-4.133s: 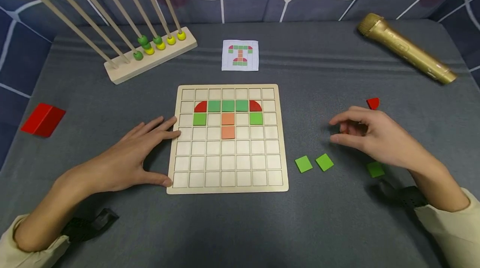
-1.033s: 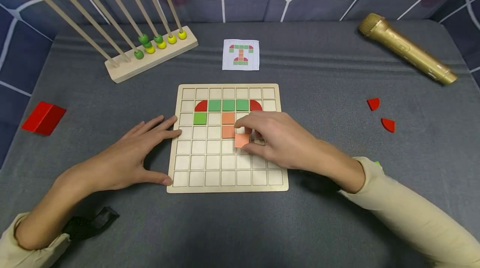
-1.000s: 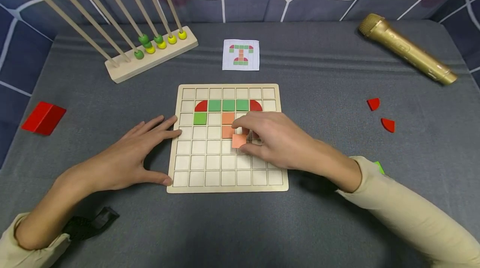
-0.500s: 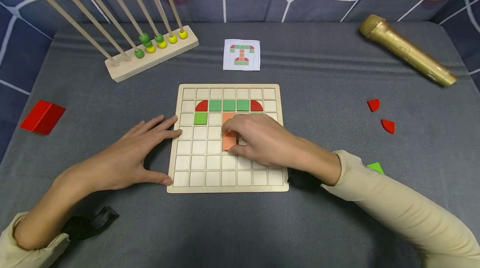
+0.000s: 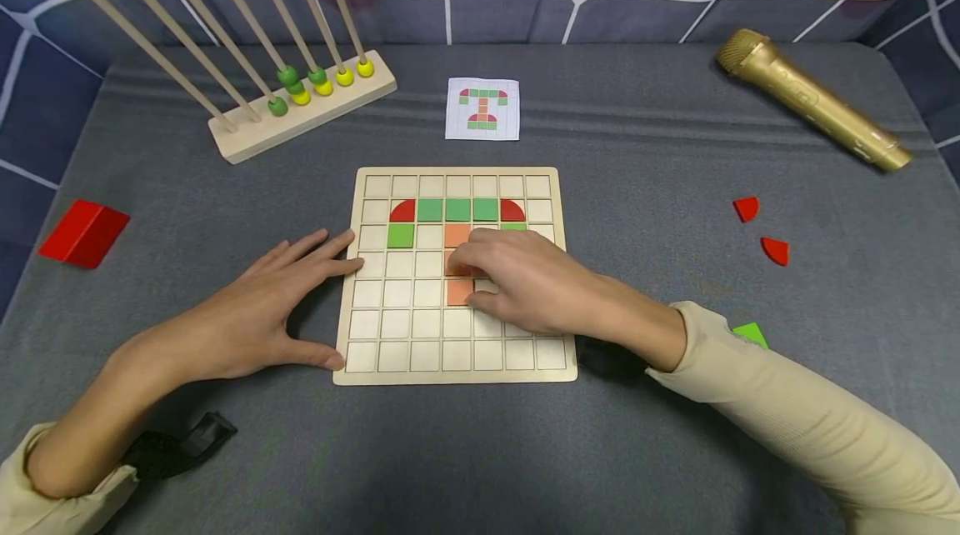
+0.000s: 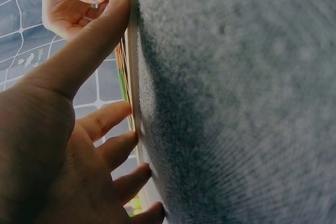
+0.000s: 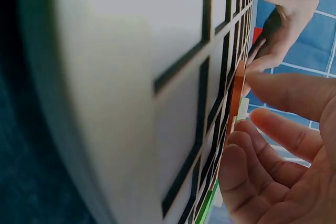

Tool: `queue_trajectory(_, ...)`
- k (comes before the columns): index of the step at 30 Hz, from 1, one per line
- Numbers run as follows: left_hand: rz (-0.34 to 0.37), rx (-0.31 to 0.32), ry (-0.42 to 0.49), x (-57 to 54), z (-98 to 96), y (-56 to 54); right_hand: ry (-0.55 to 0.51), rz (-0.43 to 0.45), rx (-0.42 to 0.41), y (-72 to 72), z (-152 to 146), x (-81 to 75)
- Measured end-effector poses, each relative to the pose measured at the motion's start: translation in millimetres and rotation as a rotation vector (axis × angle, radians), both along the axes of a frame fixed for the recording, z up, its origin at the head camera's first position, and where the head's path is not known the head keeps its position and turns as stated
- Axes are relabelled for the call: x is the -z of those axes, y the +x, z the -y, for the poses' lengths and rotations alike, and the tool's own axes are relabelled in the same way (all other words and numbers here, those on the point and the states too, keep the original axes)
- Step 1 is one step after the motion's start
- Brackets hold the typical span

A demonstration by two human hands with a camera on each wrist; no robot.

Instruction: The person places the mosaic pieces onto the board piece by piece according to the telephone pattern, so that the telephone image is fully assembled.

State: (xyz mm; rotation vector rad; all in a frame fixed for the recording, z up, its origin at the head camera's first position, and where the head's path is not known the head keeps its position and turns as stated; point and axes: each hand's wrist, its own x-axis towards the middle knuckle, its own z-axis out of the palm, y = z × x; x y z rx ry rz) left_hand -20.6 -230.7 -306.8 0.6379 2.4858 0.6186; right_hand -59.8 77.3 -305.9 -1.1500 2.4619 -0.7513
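Note:
A wooden grid board (image 5: 453, 379) lies in the middle, with square cells and raised lines. My left hand (image 5: 262, 322) rests along its left edge, fingers spread and thumb near the lower corner. Over the middle of the board is my right hand (image 5: 536, 281). An orange square tile (image 5: 459, 292) lies in the centre cell, the thumb tip close to its right side. The index finger reaches over the orange tile just above, partly hiding it. In the right wrist view, thumb and index fingertips are apart, right at the orange tile (image 7: 239, 90). Green squares and two red quarter-circles fill upper cells.
Behind the board lies a pattern card (image 5: 482, 109). At right are two red quarter-circle pieces (image 5: 746, 209), a green tile (image 5: 750, 334) by the sleeve, and a gold microphone (image 5: 813, 102). A peg rack with beads (image 5: 300, 122) and a red block (image 5: 84, 234) stand left.
My right hand fetched an orange tile from the right and set it in the centre cell below the other two; its fingers have since loosened. My left hand stayed at the board's edge.

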Motion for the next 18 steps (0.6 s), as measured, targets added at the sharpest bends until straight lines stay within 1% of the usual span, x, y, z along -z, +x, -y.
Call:
queue_trajectory(7,0.008,-0.001,0.003,-0.2,0.1,-0.7,-0.032,0.01,-0.032,-0.1,1.7,2.0)
queue_trajectory(18,0.012,0.001,0.012,1.6,0.7,-1.7,-0.045,0.035,-0.022,0.9,-1.7,1.9)
